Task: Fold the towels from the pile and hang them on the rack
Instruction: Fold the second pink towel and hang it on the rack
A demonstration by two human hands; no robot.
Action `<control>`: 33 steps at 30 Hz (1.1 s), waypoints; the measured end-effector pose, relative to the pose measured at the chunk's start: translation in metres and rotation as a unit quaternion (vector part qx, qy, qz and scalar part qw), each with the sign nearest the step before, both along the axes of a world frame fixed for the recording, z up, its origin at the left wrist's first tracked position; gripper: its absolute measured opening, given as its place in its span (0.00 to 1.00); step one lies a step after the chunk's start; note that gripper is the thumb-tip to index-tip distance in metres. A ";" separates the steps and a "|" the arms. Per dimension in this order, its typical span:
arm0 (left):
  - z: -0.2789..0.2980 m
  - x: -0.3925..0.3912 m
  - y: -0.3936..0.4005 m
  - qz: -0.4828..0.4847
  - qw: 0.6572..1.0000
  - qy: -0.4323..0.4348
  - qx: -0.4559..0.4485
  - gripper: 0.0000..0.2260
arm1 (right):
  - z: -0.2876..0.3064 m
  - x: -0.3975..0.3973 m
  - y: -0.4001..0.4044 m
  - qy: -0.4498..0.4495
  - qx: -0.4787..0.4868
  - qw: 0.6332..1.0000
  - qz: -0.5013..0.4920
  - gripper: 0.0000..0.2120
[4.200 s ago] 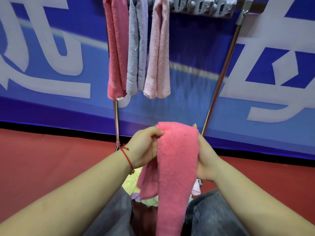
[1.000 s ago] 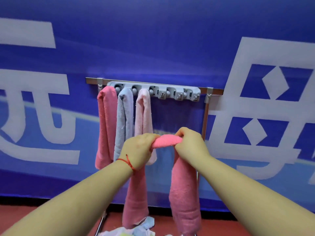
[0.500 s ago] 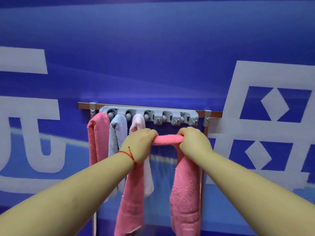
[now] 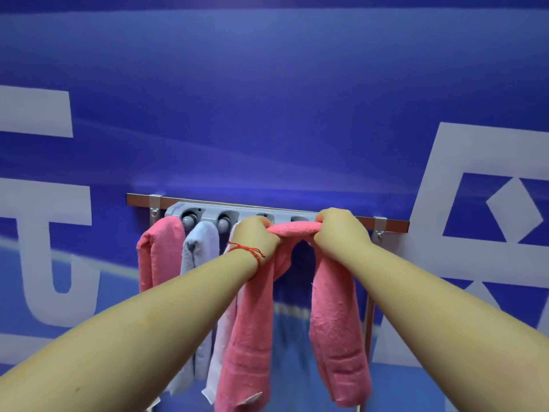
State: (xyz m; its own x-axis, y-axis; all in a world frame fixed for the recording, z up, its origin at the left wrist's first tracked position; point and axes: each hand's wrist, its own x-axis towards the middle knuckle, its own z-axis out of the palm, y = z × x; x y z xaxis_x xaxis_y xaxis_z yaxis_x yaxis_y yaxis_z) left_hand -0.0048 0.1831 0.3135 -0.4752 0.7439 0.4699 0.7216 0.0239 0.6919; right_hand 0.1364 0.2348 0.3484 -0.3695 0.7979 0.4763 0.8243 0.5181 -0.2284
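I hold a folded pink towel [image 4: 335, 316] stretched between both hands, right at the grey clip rack [image 4: 214, 214]. My left hand [image 4: 257, 236] grips its left part and my right hand [image 4: 340, 233] grips its right part, the short span between them taut against the rack's clips. Both ends of the towel hang down below my hands. On the rack hang a pink towel [image 4: 159, 251], a light blue towel [image 4: 199, 248] and a pale pink towel [image 4: 221, 340], partly hidden by my left arm.
The rack is fixed to a brown metal bar [image 4: 392, 225] on a stand with a thin upright pole [image 4: 368, 319]. A blue banner with large white shapes [image 4: 297, 114] fills the background right behind the rack.
Both hands have raised the pink towel from below the rack up to the clips. My view has tilted up, so the floor and the pile are out of sight.
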 end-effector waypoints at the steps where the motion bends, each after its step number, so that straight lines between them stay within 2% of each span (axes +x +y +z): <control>1: 0.005 -0.002 0.004 0.014 0.999 0.038 0.002 0.09 | 0.004 -0.004 0.004 -0.004 -0.001 1.000 -0.003 0.08; 3: 0.017 -0.009 0.008 0.043 0.991 0.124 0.019 0.03 | 0.012 -0.010 0.012 -0.012 0.006 1.000 -0.005 0.10; 6: 0.033 -0.020 0.014 0.067 0.971 0.222 0.054 0.06 | 0.017 -0.019 0.021 -0.013 0.074 0.997 0.003 0.13; 8: 0.037 -0.026 0.020 0.081 0.958 0.266 0.066 0.05 | 0.018 -0.025 0.027 -0.015 0.125 0.992 0.007 0.13; 12: 0.033 -0.034 0.036 0.106 0.942 0.316 0.039 0.06 | 0.015 -0.032 0.034 -0.009 0.153 0.988 -0.005 0.14; 18: -0.001 -0.036 0.057 0.096 0.938 0.330 -0.045 0.08 | -0.022 -0.040 0.045 -0.137 0.162 0.977 -0.016 0.13; 21: -0.021 -0.038 0.061 0.120 0.896 0.424 -0.047 0.09 | -0.041 -0.043 0.048 -0.195 0.251 0.948 -0.012 0.11; 22: -0.023 -0.037 0.059 0.124 0.889 0.438 -0.043 0.09 | -0.045 -0.046 0.046 -0.202 0.249 0.947 -0.032 0.13; 24: -0.026 -0.033 0.057 0.107 0.891 0.440 -0.035 0.09 | -0.050 -0.047 0.051 -0.188 0.236 0.953 -0.015 0.16; 25: -0.027 -0.031 0.055 0.096 0.899 0.425 -0.033 0.10 | -0.057 -0.047 0.056 -0.198 0.220 0.955 -0.003 0.13; 27: -0.029 -0.031 0.052 0.087 0.916 0.392 -0.004 0.13 | -0.064 -0.048 0.054 -0.195 0.221 0.956 -0.009 0.02; 28: -0.030 -0.032 0.051 0.082 0.922 0.379 0.007 0.16 | -0.070 -0.046 0.053 -0.174 0.178 0.968 -0.006 0.11; 29: -0.031 -0.033 0.050 0.077 0.926 0.370 0.019 0.19 | -0.076 -0.045 0.054 -0.184 0.207 0.961 -0.002 0.14; 30: -0.033 -0.034 0.049 0.073 0.927 0.368 0.020 0.21 | -0.077 -0.042 0.049 -0.184 0.234 0.955 -0.016 0.13; 32: -0.038 -0.034 0.050 0.074 0.920 0.384 0.003 0.18 | -0.084 -0.039 0.048 -0.156 0.318 0.935 -0.014 0.01; 33: -0.040 -0.031 0.050 0.076 0.918 0.388 -0.001 0.15 | -0.085 -0.041 0.048 -0.155 0.316 0.936 -0.009 0.08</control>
State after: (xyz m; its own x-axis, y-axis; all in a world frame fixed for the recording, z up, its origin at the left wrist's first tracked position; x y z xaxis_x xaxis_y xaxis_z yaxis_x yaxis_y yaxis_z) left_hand -0.0360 0.2334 0.2738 -0.0967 0.6982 0.7093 0.9855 0.1670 -0.0301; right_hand 0.0958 0.2827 0.2631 -0.5580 0.4000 0.7271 0.8095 0.4549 0.3711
